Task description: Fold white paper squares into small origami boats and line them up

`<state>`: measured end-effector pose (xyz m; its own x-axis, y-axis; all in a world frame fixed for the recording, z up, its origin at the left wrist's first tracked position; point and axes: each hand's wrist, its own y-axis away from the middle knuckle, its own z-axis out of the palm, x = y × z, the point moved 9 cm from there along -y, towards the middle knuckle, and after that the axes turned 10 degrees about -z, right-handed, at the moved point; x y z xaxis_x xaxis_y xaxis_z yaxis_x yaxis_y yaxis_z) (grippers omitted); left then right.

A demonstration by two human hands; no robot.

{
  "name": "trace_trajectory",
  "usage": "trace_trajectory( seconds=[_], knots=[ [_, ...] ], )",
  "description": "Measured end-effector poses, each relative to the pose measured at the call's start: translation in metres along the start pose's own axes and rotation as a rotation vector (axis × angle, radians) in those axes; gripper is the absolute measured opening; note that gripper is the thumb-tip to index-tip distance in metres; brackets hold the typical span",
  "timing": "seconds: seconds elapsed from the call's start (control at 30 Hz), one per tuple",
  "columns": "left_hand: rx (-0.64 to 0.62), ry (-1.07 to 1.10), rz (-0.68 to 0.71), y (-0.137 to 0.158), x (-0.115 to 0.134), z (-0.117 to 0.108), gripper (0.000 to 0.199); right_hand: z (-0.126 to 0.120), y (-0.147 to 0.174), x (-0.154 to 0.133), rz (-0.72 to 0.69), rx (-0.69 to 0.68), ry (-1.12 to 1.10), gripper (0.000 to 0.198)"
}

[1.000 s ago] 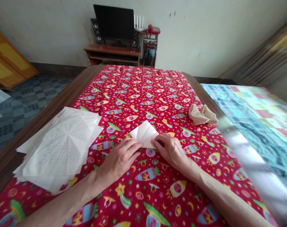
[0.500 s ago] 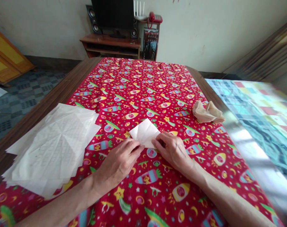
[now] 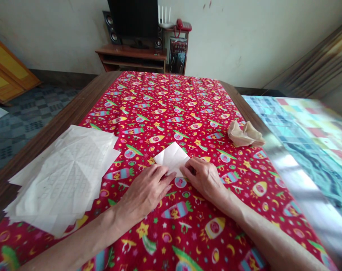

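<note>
Between the left grip (image 3: 145, 188) and the right grip (image 3: 207, 177), slightly ahead of both, the folded paper (image 3: 173, 156) lies on the cloth (image 3: 159, 241); the left grip rests bunched on its near left edge, though whether it pinches I cannot tell; the right grip has thumb and fingertips drawn together on its right corner; uneven pressure could crease it askew, and the cloth, probably soft, could let it slip.

Both forearms are bare and slant inward from the person's side, the left forearm (image 3: 75, 239) mirroring the right forearm (image 3: 261, 229). The left grip (image 3: 148, 188) is palm down, fingers bent, thumb reaching toward the right grip (image 3: 206, 178), whose fingers curl; the two sit near each other, not touching.
</note>
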<state>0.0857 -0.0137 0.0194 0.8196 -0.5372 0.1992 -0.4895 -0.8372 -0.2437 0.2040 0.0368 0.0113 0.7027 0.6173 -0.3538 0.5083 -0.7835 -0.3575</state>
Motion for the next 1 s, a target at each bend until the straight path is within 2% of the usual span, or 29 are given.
trace_trajectory(
  seconds=[0.2,0.5,0.77,1.0],
  knots=[
    [-0.005,-0.004,-0.001,-0.0009,0.0019,-0.0005,0.028,0.0007,-0.0001,0.001,0.023,-0.021,-0.017,0.023],
    [0.056,0.003,0.025,0.0032,0.0061,-0.005,0.021,0.0,-0.0007,0.0005,0.039,-0.029,-0.037,0.02],
    [0.12,-0.005,0.055,0.0039,0.0079,-0.0089,0.022,-0.0003,-0.0028,0.0017,0.06,-0.053,-0.039,0.021],
    [0.003,-0.007,-0.004,0.0003,0.0026,0.0006,0.028,-0.0007,-0.0012,0.0003,0.04,-0.045,-0.038,0.022]
  ],
)
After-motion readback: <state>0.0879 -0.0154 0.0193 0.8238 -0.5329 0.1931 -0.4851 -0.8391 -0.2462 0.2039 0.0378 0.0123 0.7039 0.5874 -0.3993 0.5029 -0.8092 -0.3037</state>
